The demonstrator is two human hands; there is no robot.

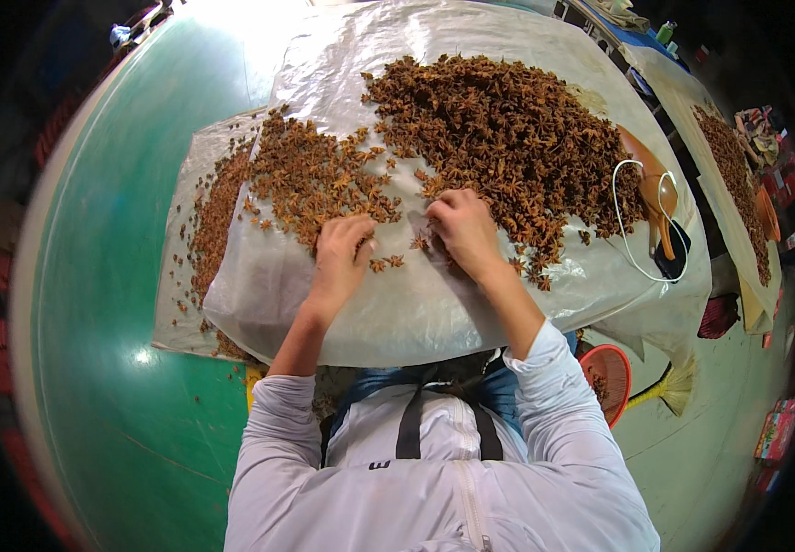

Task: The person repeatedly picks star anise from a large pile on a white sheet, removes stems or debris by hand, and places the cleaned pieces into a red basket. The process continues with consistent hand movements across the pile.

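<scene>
Dried star anise covers a table wrapped in pale plastic sheeting (397,324). A large heap (501,138) of it lies at the back right, and a thinner spread (321,172) lies to the left. My left hand (344,252) rests at the near edge of the thin spread, fingers curled down; what is under them is partly hidden. At the front left edge of the big heap is my right hand (465,224), its fingers bent inward over the sheet. Between the hands lie a few loose star anise pods (390,262). Whether either hand grips a pod cannot be made out.
An orange-brown plastic scoop (656,183) and a white cord loop (616,207) lie at the heap's right. Lower left, a sheet on the green floor (114,276) holds reddish-brown bits (218,234). A red basket (608,379) and a broom (673,386) are at right, below table height.
</scene>
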